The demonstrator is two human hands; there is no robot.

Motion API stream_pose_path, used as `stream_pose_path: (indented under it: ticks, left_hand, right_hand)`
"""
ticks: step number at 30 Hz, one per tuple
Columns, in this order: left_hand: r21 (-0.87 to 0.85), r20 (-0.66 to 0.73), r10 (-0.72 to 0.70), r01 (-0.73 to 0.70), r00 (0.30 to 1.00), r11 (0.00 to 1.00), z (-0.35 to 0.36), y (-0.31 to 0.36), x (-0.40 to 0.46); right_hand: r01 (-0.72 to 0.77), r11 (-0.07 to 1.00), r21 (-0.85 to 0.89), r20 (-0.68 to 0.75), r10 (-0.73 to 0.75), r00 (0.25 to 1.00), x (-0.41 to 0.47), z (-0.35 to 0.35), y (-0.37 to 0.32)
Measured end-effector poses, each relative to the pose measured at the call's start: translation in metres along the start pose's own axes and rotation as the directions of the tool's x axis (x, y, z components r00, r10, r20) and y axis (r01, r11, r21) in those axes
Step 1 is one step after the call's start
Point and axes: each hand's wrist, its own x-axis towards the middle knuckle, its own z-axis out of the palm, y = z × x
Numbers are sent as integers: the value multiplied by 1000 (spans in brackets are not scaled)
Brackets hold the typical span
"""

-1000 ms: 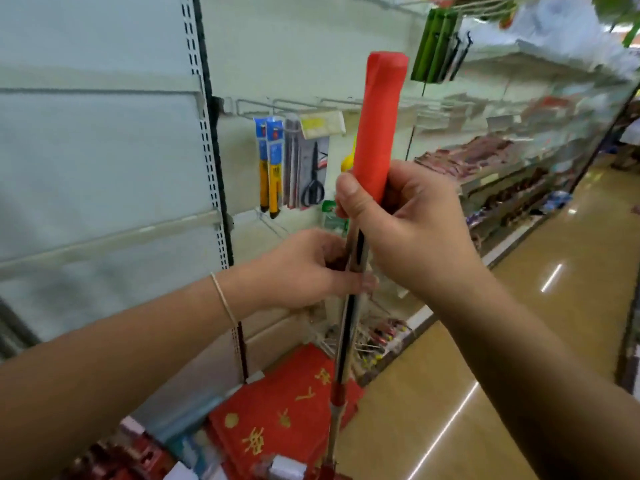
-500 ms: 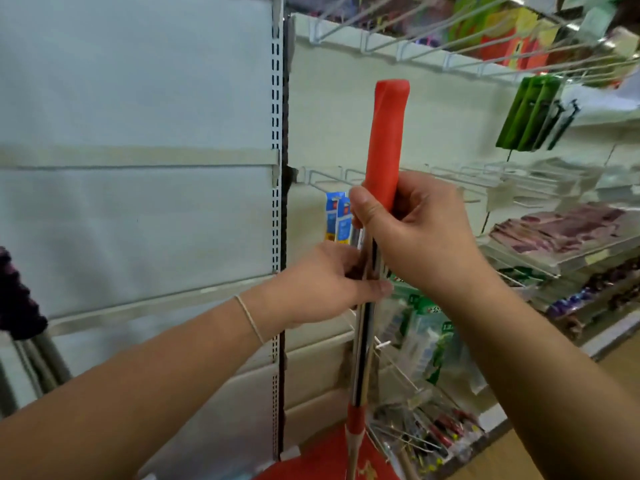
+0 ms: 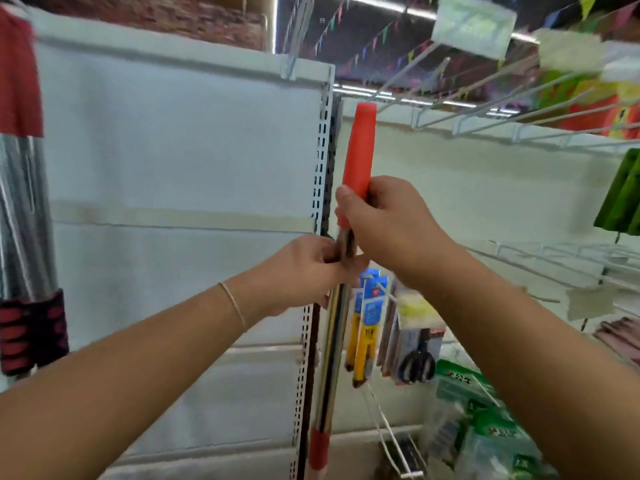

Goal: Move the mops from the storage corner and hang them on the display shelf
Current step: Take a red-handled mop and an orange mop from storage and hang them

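Observation:
I hold a mop upright in front of the display shelf (image 3: pixel 180 150). Its red handle grip (image 3: pixel 360 150) points up, and a shiny metal pole (image 3: pixel 332 358) runs down to a red collar near the bottom edge. My right hand (image 3: pixel 388 223) grips the lower end of the red grip. Just below it, my left hand (image 3: pixel 304 271) holds the metal pole. The mop head is out of view. Another mop (image 3: pixel 24 209), with a metal pole and a red and black sleeve, hangs at the far left.
A slotted upright post (image 3: pixel 323 161) runs down behind the mop. White wire hooks (image 3: pixel 485 112) jut out at the upper right. Packaged cutters (image 3: pixel 367 323), scissors (image 3: pixel 417 362) and green packets (image 3: pixel 467 386) hang to the right. Green items (image 3: pixel 623 199) hang at the far right.
The view has tilted upward, so the shelf top and ceiling now show. The mop handle has risen with both hands keeping the same hold. The hanging mop at the left has come further into view.

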Motion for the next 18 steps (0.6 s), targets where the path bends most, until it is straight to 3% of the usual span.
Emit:
stream_pose_path:
  ticks: [4,13,18]
  left_hand:
    - [-7,-23,-51,51,998,999,-19,10,10]
    - [34,-248,-10,19,969,999,-66,49,13]
    - [31,-247,34,-27,968,999,-79,61,-1]
  right_hand:
    - [41,993,107,75,-49,996,29,-6,2]
    - [244,969,34,-116,-239,964,72,2,-33]
    - [307,950,52,-194,-292,937,72,3,-51]
